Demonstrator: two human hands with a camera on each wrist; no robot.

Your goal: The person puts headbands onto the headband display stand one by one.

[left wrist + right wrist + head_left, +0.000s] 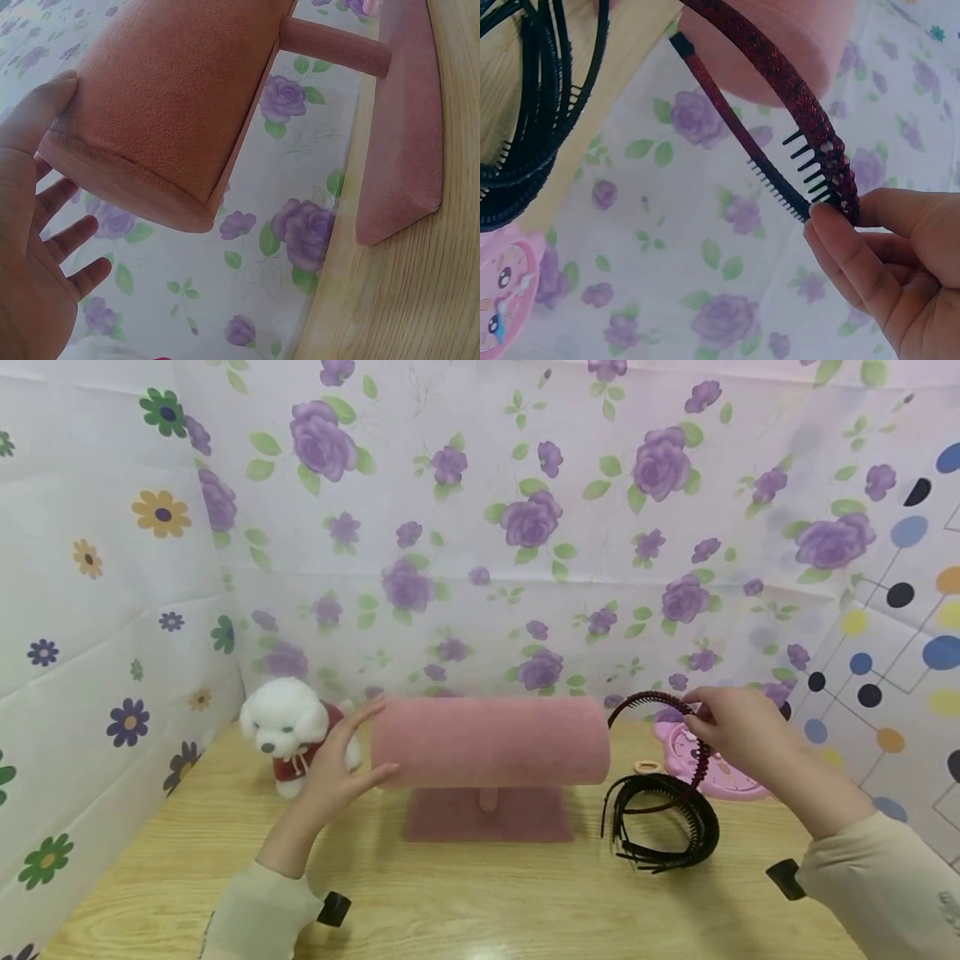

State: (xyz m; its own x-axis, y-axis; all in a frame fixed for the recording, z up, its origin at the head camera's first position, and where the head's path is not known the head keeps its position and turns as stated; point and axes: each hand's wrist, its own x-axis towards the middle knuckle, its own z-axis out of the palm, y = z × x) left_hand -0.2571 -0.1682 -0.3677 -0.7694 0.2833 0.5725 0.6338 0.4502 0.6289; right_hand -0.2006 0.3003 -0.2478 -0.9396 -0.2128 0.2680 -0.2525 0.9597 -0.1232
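Between thumb and fingers, my right hand [738, 722] pinches a dark red glittery headband [780, 75] with comb teeth along its inside. The headband is held up beside the right end of a pink plush roll stand [487, 743]. Below that hand, several black toothed headbands [705, 831] lie bunched on the table. At the roll's left end is my left hand [337, 768], fingers spread apart. In the left wrist view a fingertip of the left hand [30, 247] touches the roll's surface, while the other fingers extend loosely past its end face.
A white plush dog [281, 718] in red clothing sits behind my left hand. On the right stand a pink clock [731, 781] and a small tan ring [647, 767]. Floral cloth [480, 527] hangs around the back and sides of the wooden table [450, 893].
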